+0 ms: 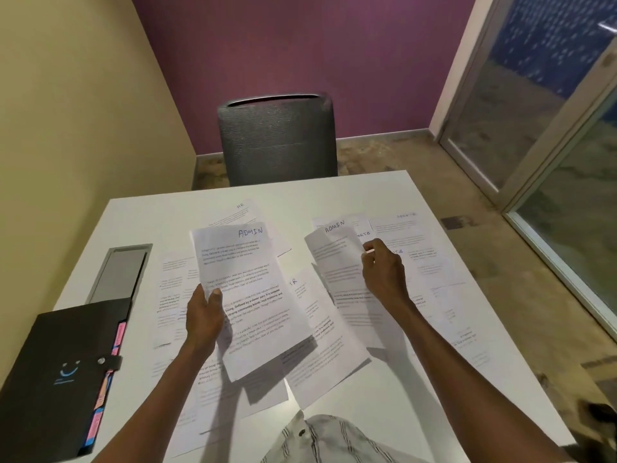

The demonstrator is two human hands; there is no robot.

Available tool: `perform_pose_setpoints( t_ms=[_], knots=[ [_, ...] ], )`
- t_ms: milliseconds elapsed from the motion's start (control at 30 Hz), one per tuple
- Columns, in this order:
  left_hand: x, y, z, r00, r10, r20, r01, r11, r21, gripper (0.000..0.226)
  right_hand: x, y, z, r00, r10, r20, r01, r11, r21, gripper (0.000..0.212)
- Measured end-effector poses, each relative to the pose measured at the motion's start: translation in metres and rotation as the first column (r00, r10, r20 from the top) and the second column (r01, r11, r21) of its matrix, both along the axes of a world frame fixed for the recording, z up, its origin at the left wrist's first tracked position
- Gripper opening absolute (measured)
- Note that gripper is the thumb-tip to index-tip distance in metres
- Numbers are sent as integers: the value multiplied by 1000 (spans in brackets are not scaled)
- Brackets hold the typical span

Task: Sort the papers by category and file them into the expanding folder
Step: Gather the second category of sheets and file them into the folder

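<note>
My left hand (pixel 205 315) grips the left edge of a printed sheet marked ADMIN (pixel 250 289), held up above the table. My right hand (pixel 384 272) pinches the right edge of a second sheet marked ADMIN (pixel 337 265), lifted at a slant. Several more printed sheets lie spread over the white table (pixel 367 188), among them one marked HR (pixel 240 212) at the back and one marked SPORTS (pixel 405 228) at the right. The black expanding folder (pixel 63 372) lies closed at the table's left front, its strap snapped, with pink and blue tabs along its right edge.
A grey recessed panel (pixel 120 272) sits in the table behind the folder. A dark mesh chair (pixel 277 138) stands at the table's far side. A yellow wall runs along the left, a glass door (pixel 547 128) stands to the right.
</note>
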State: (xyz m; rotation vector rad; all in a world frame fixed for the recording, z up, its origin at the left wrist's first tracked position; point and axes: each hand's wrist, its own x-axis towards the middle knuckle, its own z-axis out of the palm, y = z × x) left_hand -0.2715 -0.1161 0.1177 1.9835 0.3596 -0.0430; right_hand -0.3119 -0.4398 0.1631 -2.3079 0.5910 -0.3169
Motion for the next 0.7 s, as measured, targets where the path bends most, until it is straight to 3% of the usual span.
perform_pose_setpoints(
  t_ms=[267, 400, 600, 700],
  knots=[
    [2, -7, 24, 997, -20, 71, 18, 999, 27, 31, 9, -2, 63, 984, -29, 176, 10, 994, 107, 19],
    [4, -12, 38, 992, -47, 116, 45, 999, 19, 26, 12, 1, 88, 977, -5, 213, -51, 965, 258, 21],
    [12, -20, 48, 993, -84, 78, 94, 987, -134, 24, 14, 2, 107, 956, 123, 265, -249, 817, 520, 18],
    [11, -28, 53, 991, -128, 49, 136, 953, -269, 25, 18, 6, 107, 955, 105, 276, -263, 730, 631, 18]
  ],
)
